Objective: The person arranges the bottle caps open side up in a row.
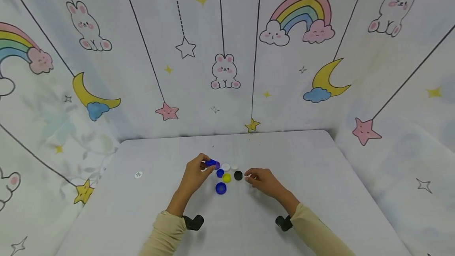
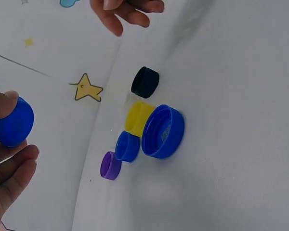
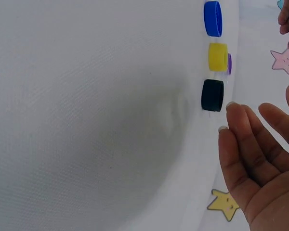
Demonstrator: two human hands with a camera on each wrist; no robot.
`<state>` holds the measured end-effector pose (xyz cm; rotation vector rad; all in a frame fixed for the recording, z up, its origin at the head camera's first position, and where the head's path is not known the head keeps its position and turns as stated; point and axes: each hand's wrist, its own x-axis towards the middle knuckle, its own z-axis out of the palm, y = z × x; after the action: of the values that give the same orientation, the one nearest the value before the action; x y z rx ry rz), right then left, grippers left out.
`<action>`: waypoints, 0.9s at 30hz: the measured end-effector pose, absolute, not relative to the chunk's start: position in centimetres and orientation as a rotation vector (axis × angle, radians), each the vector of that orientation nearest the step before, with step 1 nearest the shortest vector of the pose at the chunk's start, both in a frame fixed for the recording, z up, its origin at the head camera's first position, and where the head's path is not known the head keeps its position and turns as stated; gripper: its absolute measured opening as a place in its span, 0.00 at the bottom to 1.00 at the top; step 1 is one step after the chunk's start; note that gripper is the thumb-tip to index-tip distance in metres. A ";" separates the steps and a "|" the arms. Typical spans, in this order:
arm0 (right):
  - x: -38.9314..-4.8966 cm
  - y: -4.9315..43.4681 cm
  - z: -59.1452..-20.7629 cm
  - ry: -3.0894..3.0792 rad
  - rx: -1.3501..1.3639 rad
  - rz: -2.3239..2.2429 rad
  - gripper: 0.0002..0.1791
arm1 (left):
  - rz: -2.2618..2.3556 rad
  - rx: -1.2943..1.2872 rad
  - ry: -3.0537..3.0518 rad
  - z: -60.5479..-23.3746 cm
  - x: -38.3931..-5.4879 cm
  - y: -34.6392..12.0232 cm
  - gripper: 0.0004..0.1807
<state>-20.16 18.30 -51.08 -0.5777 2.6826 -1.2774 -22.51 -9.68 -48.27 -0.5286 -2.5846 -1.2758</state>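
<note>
My left hand (image 1: 193, 174) pinches a blue bottle cap (image 2: 15, 124) between thumb and fingers, raised over the far side of a small group of caps. In that group are a purple cap (image 2: 111, 165), a small blue cap (image 1: 220, 173), a yellow cap (image 1: 226, 178) and a wider blue cap (image 1: 221, 188) nearest me, its hollow side up. Two white caps (image 1: 225, 167) lie behind. At the group's right is a black cap (image 1: 238, 175). Close beside it hovers my right hand (image 1: 264, 181), its fingers relaxed and holding nothing.
All the caps stand on a white-covered table (image 1: 302, 153). Off to the left lies a small round white piece (image 1: 138, 174) with markings. Black wrist cameras (image 1: 193, 223) sit at both cuffs. A curtain (image 1: 199, 23) with printed rabbits and stars closes the back.
</note>
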 end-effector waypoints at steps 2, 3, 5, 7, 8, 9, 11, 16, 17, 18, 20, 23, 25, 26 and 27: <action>-20.2 18.1 -51.1 2.682 -0.595 -1.282 0.14 | -1.284 -0.552 -2.577 -48.3 -22.5 -9.4 0.13; -20.2 18.0 -51.0 2.685 -0.599 -1.285 0.14 | -1.288 -0.566 -2.573 -48.3 -22.5 -9.2 0.14; -20.2 17.8 -50.9 2.690 -0.599 -1.294 0.14 | -1.297 -0.589 -2.572 -48.3 -22.4 -8.9 0.15; -20.1 17.6 -50.7 2.696 -0.599 -1.304 0.14 | -1.278 -0.618 -2.584 -48.2 -22.3 -8.6 0.15; -20.1 17.5 -50.6 2.697 -0.595 -1.308 0.14 | -1.268 -0.633 -2.594 -48.2 -22.2 -8.4 0.16; -20.1 17.4 -50.5 2.695 -0.595 -1.318 0.14 | -1.262 -0.653 -2.601 -48.1 -22.1 -8.2 0.16; -20.1 17.2 -50.4 2.696 -0.602 -1.330 0.15 | -1.251 -0.701 -2.617 -48.1 -21.9 -7.8 0.16; -20.0 16.8 -50.0 2.662 -0.641 -1.386 0.16 | -1.277 -0.842 -2.640 -48.2 -21.4 -6.8 0.16; -19.9 16.7 -50.0 2.652 -0.645 -1.398 0.15 | -1.279 -0.872 -2.643 -48.3 -21.4 -6.6 0.16; -19.9 16.7 -50.0 2.642 -0.650 -1.410 0.15 | -1.275 -0.900 -2.647 -48.3 -21.3 -6.4 0.16; -19.9 16.7 -50.0 2.613 -0.656 -1.432 0.16 | -1.257 -0.953 -2.656 -48.5 -21.2 -6.0 0.17; -19.9 16.8 -50.1 2.560 -0.656 -1.471 0.17 | -1.223 -0.995 -2.681 -48.9 -21.1 -5.6 0.17; -19.9 16.8 -50.2 2.524 -0.662 -1.488 0.18 | -1.208 -1.008 -2.693 -49.1 -21.1 -5.4 0.16; -20.0 16.8 -50.3 2.509 -0.667 -1.494 0.19 | -1.207 -1.012 -2.696 -49.2 -21.0 -5.4 0.16; -20.0 16.8 -50.3 2.506 -0.676 -1.491 0.19 | -1.210 -1.015 -2.696 -49.3 -20.9 -5.3 0.15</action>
<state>-20.03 16.83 -50.35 -0.6764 2.5062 -1.4908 -20.94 -5.33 -49.33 -1.0151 -2.6957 -1.2100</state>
